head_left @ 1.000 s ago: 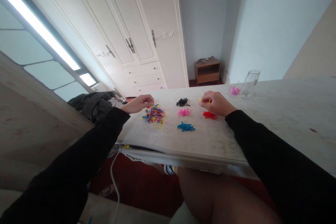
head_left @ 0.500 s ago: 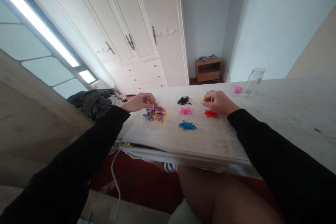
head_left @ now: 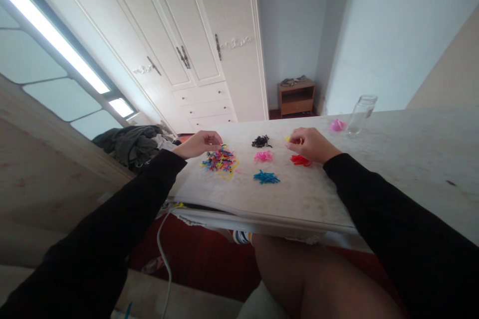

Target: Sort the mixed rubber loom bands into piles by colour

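Observation:
My left hand is closed in a pinch at the upper edge of a mixed pile of small coloured strips. A dark bit shows by its fingertips, but what they grip is too small to make out. My right hand has its fingers pressed together over some yellow strips, which it partly hides. Just below it lies a red heap. Between my hands are a black heap, a pink heap and a blue heap of similar pieces.
On the pale table, beyond my right hand, stand a clear glass jar and a pink object. Dark clothes are heaped left of the table. A white cable hangs at its front edge.
The whole view has shifted slightly. Both hands keep nearly the same places over the piles, and the heaps look unchanged.

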`<state>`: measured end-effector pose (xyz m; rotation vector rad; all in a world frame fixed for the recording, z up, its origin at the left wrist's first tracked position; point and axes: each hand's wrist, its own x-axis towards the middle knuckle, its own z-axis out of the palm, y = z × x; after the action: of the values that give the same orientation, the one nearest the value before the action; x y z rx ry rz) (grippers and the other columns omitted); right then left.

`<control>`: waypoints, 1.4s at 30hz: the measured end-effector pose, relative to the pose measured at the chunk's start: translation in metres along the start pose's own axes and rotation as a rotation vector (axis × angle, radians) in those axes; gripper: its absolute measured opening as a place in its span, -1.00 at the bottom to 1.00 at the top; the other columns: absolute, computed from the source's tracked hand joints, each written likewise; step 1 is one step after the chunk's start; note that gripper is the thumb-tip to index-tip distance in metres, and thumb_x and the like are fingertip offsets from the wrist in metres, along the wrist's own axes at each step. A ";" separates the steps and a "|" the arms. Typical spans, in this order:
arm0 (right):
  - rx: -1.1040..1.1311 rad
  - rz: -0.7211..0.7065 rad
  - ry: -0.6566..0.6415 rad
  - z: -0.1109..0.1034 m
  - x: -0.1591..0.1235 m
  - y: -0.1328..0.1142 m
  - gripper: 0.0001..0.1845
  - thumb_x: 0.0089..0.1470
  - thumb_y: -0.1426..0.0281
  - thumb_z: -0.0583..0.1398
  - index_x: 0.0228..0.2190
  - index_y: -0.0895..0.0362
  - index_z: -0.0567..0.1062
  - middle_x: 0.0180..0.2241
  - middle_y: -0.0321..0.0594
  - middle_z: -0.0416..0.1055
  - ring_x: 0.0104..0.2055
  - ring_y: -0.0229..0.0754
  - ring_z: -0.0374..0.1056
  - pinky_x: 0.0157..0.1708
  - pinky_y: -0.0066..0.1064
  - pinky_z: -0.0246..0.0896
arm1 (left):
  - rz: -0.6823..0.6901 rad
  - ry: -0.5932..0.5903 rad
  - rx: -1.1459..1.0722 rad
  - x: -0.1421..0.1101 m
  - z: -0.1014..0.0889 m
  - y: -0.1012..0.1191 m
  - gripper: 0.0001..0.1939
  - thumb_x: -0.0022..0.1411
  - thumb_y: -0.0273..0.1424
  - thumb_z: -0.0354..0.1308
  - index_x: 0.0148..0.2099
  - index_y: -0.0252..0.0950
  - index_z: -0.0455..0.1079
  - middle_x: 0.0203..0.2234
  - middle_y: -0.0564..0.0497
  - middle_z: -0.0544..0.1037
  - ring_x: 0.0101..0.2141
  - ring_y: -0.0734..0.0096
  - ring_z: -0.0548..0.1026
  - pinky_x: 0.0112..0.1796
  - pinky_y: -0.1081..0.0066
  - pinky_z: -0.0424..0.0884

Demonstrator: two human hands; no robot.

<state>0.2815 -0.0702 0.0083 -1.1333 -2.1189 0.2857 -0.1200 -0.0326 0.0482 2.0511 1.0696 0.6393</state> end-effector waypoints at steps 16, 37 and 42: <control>0.005 0.022 0.017 0.000 0.000 0.001 -0.77 0.01 0.34 0.24 -0.62 0.12 0.48 -0.52 -0.18 0.45 -0.43 -0.16 0.31 -0.31 -0.28 0.13 | -0.061 0.117 -0.229 0.015 0.030 0.019 -0.57 -0.13 -0.21 0.65 -0.34 -0.39 0.60 -0.50 -0.04 0.65 -0.46 0.46 0.57 -0.35 0.45 0.50; 0.394 0.032 0.053 0.004 -0.001 -0.016 -0.65 0.06 0.08 0.41 -0.45 0.12 0.72 -0.39 -0.14 0.60 -0.41 -0.20 0.37 -0.37 -0.31 0.24 | 0.092 -0.201 -0.535 0.083 0.134 0.064 -0.44 0.00 -0.27 0.63 -0.05 -0.35 0.47 -0.35 -0.15 0.76 -0.36 0.29 0.73 -0.26 0.36 0.65; 0.347 0.048 0.034 0.004 0.000 -0.015 -0.76 0.09 0.21 0.35 -0.39 0.13 0.72 -0.42 -0.18 0.60 -0.40 -0.20 0.37 -0.36 -0.31 0.22 | 0.076 -0.143 -0.587 0.079 0.134 0.056 -0.47 -0.08 -0.29 0.66 -0.12 -0.36 0.52 -0.34 -0.14 0.76 -0.35 0.27 0.74 -0.27 0.36 0.65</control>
<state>0.2694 -0.0788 0.0126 -0.9763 -1.9201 0.6254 0.0424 -0.0377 0.0173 1.5976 0.6251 0.7300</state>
